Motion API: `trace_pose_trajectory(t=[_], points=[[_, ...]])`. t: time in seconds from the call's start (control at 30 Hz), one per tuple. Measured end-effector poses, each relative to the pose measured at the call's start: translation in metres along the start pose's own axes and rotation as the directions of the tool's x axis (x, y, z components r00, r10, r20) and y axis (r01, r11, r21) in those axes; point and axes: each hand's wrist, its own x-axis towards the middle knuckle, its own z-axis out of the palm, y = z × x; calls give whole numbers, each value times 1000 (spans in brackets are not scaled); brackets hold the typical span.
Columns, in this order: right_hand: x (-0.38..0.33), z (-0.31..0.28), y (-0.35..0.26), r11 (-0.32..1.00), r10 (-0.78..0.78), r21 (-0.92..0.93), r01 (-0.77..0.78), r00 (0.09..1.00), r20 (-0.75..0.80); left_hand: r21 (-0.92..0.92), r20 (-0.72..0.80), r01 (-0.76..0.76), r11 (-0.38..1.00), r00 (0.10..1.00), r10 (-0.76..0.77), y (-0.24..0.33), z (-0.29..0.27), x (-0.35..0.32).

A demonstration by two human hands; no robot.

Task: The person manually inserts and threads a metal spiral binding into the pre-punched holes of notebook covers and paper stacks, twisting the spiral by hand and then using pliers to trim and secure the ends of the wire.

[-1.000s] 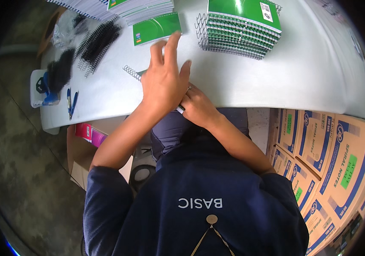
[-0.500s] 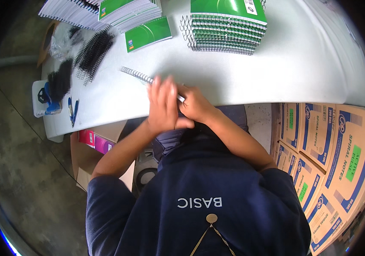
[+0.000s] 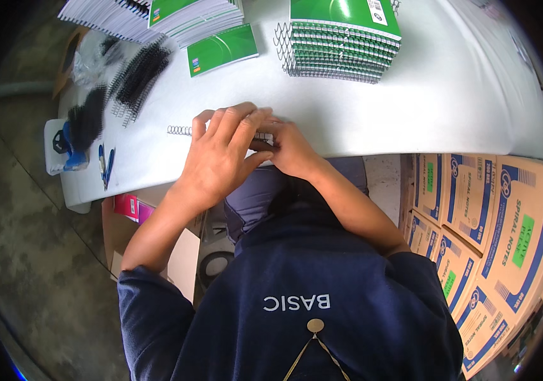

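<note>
My right hand (image 3: 293, 151) grips a small notebook (image 3: 263, 136) at the table's near edge; most of it is hidden under my hands. A thin spiral coil (image 3: 180, 130) sticks out to the left from under my left hand (image 3: 217, 152). The fingers of that hand curl over the coil and the notebook's edge, with the thumb bent toward the right hand. Beyond, a stack of green notebooks (image 3: 347, 54) has coil ends jutting out at its left. A green-covered book (image 3: 223, 51) lies flat left of this stack.
Black spiral coils (image 3: 139, 77) lie in a bundle at the left, near a clear plastic bag (image 3: 90, 66). Blue-handled pliers (image 3: 107, 166) rest at the table's left edge. More books (image 3: 211, 22) are piled at the back. Cartons (image 3: 468, 197) are stacked at the right below the table (image 3: 462, 108).
My left hand has shifted left and its fingers have bent down over the coil. The coil now lies more level, its free end farther left and lower. My right hand has stayed nearly in place.
</note>
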Motion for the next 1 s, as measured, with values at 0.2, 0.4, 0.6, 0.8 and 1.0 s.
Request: trace_pose_trajectory(t=[0.2,0.4,0.6,0.8,1.0], points=[[-2,-1,0,995,-15,-102,17,1000,16,12,105,29,1000,994,-30,0,-10,10],[0,-3,3,996,-17,-92,20,999,42,65,153,-5,998,988,-5,-3,-10,11],[-4,2,15,1000,26,18,-26,1000,-3,3,109,-22,1000,994,22,3,-10,12],[0,-1,5,998,57,-33,-57,998,3,18,37,10,1000,999,-10,6,-1,5],[-4,1,5,999,-31,-29,30,999,-27,16,53,-30,999,998,29,7,-4,8]])
